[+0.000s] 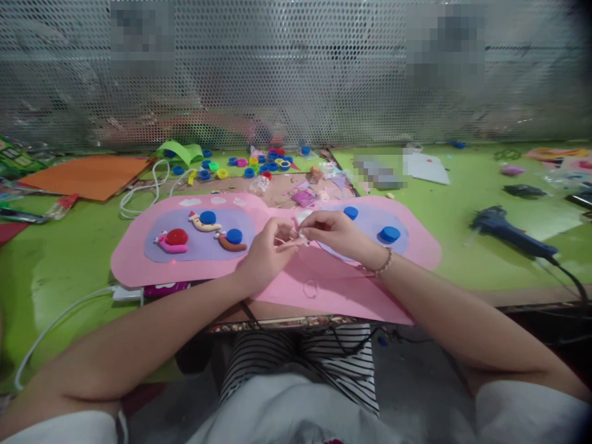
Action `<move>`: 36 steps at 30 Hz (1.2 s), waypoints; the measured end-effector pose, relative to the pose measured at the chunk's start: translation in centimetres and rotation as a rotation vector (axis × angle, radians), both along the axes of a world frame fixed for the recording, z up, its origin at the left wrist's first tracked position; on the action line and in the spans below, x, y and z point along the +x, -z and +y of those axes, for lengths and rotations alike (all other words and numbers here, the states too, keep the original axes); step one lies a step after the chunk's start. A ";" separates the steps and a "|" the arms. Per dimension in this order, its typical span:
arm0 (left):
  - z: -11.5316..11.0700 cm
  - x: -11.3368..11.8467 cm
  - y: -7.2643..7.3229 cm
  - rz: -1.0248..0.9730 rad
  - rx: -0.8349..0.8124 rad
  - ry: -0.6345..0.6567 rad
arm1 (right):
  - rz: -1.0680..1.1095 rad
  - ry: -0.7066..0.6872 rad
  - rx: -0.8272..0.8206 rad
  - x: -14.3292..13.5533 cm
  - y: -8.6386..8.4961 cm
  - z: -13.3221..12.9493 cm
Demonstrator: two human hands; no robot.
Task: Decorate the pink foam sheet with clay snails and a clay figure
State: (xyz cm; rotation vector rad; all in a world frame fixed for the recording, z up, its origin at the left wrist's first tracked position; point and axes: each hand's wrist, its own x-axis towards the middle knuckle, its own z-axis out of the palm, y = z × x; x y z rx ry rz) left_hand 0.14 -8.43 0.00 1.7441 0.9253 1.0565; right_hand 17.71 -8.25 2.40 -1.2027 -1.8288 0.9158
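A small pale piece (301,229), too small to identify, is pinched between both hands above the middle of the pink felt sheet (324,290). The left hand (268,250) curls its fingers to steady it; the right hand (335,233) nips it by the fingertips. Left of them, three bottle-cap snails (203,231) sit on a purple oval; right, two blue caps (390,234). A glue gun (511,233) lies farther right on the tabletop (462,203).

Even, bright overhead lighting; soft shadows; wide-angle bending at edges; dark corner vignetting; several pixelated patches; slight softness throughout.
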 end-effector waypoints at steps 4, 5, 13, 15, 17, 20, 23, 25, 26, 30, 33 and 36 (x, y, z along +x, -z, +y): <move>0.1 0.0 0.0 0.030 -0.029 0.013 | 0.001 0.002 0.009 0.0 0.1 -0.1; 0.2 0.0 0.0 0.033 -0.039 0.025 | 0.011 -0.005 0.007 0.0 0.1 -0.1; 0.7 0.0 0.2 -0.060 -0.150 0.123 | 0.153 -0.079 -0.102 0.0 -0.1 -0.1; 0.7 0.0 0.2 -0.064 -0.151 0.127 | 0.147 -0.082 -0.100 0.0 -0.1 -0.1; 0.6 0.0 0.2 -0.073 -0.148 0.129 | 0.123 -0.084 -0.082 0.0 -0.1 -0.1; 0.6 -0.1 0.1 -0.083 -0.144 0.134 | 0.093 -0.076 -0.037 -0.1 0.0 -0.2; 0.6 0.0 0.1 -0.082 -0.143 0.133 | 0.068 -0.074 0.016 -0.2 0.1 -0.3; 0.6 0.0 0.1 -0.081 -0.151 0.132 | 0.062 -0.087 0.037 -0.2 0.2 -0.4; 0.6 0.0 0.0 -0.083 -0.155 0.133 | 0.064 -0.095 0.041 -0.2 0.2 -0.4; 0.5 0.0 0.0 -0.091 -0.154 0.145 | 0.070 -0.108 0.024 -0.2 0.0 -0.5; 0.5 0.0 0.1 -0.086 -0.156 0.149 | 0.071 -0.089 0.008 -0.3 -0.1 -0.6; 0.5 0.0 0.1 -0.083 -0.165 0.156 | 0.091 -0.100 -0.032 -0.3 -0.2 -0.6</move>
